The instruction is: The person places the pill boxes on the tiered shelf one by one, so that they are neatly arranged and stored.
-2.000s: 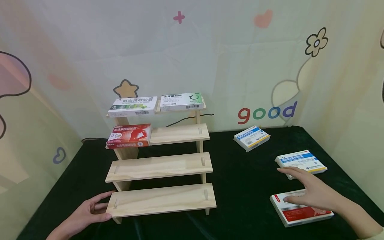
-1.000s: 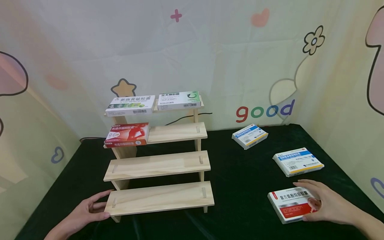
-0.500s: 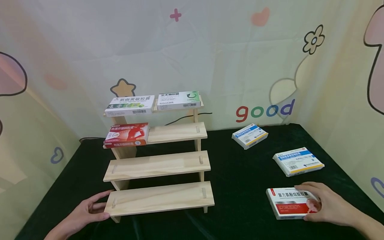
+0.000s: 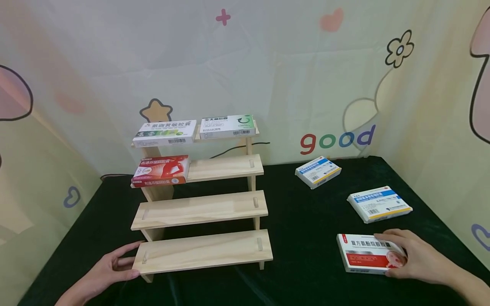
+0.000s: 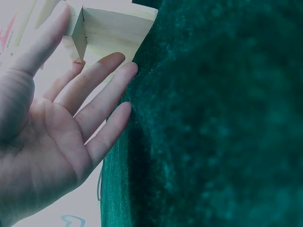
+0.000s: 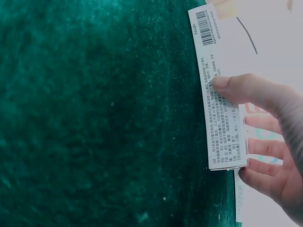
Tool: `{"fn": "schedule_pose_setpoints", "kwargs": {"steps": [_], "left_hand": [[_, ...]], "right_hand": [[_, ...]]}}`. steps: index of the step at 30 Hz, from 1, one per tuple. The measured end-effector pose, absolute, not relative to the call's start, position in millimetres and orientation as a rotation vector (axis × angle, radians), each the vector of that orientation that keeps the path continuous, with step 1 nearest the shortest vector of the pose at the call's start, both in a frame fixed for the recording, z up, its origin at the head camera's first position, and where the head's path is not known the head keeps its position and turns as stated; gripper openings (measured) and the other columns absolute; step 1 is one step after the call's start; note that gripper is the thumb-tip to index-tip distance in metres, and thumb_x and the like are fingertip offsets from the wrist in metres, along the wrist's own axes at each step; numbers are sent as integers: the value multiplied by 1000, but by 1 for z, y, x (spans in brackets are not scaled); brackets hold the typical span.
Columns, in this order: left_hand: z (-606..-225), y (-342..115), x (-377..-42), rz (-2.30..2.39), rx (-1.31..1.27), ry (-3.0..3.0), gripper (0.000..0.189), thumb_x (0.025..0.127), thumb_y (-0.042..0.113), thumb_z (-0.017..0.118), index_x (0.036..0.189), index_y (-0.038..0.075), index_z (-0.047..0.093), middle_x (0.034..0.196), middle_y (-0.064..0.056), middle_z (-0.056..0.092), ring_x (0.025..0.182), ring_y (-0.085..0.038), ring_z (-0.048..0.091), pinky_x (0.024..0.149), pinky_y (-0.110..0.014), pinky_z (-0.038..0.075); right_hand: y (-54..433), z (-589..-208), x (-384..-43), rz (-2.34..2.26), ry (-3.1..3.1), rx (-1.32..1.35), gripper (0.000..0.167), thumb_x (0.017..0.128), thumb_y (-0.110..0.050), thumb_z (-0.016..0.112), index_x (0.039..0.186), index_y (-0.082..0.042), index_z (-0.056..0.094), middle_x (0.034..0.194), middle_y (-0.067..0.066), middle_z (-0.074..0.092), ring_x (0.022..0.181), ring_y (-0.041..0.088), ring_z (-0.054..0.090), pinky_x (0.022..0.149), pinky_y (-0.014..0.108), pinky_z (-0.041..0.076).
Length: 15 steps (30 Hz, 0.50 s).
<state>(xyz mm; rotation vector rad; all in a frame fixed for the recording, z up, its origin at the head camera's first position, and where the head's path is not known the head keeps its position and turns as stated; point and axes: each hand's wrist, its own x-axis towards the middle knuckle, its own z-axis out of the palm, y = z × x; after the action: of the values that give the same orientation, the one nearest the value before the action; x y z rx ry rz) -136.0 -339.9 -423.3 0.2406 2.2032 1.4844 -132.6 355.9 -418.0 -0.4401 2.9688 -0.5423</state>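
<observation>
On the right, my right hand grips a white and red medicine box by its right end, thumb along the near side and fingers at the far side. The right wrist view shows the thumb on the printed, barcoded side of this medicine box. My left hand holds the left end of the lowest board of a stepped wooden display stand, thumb at the front corner and index finger at the back corner. In the left wrist view the other fingers of the left hand extend loosely.
A white-green box and another white-green box lie on the top step. A red box lies on the step below, at its left end. Two blue-white boxes, one nearer and one farther, lie on the dark green cloth.
My right hand has come down from above the white and red box and taken hold of its right end. The box has turned and shifted slightly away and left. The left hand stays put.
</observation>
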Motion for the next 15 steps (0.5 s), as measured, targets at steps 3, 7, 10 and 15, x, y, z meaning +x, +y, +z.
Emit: {"fn": "schedule_pose_setpoints", "kwargs": {"steps": [3, 7, 10, 15], "left_hand": [[-423, -341, -137, 1488, 250, 2197, 65, 91, 14, 55, 140, -8, 18, 129, -37, 38, 111, -32, 54, 88, -56, 40], [-424, -341, -137, 1497, 262, 2181, 62, 91, 14, 53, 141, -4, 20, 130, -37, 37, 111, -30, 54, 89, -57, 39], [-424, -341, -137, 1496, 260, 2185, 63, 91, 14, 54, 141, -5, 19, 129, -36, 38, 111, -30, 54, 89, -56, 40], [-422, -341, -137, 1483, 236, 2193, 67, 91, 15, 55, 139, -9, 16, 128, -35, 41, 110, -32, 54, 89, -55, 40]], "right_hand": [[355, -416, -134, -535, 2977, -449, 71, 58, -38, 81, 118, -9, 57, 119, 20, 47, 97, 29, 43, 70, 39, 46], [354, -413, -136, -551, 2982, -473, 71, 59, -38, 81, 119, -8, 57, 119, 20, 47, 97, 30, 44, 71, 42, 47], [353, -412, -136, -560, 2988, -487, 71, 59, -37, 81, 119, -8, 56, 119, 21, 47, 98, 31, 44, 71, 47, 48], [348, -409, -139, -537, 3006, -502, 71, 59, -39, 81, 119, -9, 57, 118, 21, 48, 96, 30, 45, 70, 45, 48]]}}
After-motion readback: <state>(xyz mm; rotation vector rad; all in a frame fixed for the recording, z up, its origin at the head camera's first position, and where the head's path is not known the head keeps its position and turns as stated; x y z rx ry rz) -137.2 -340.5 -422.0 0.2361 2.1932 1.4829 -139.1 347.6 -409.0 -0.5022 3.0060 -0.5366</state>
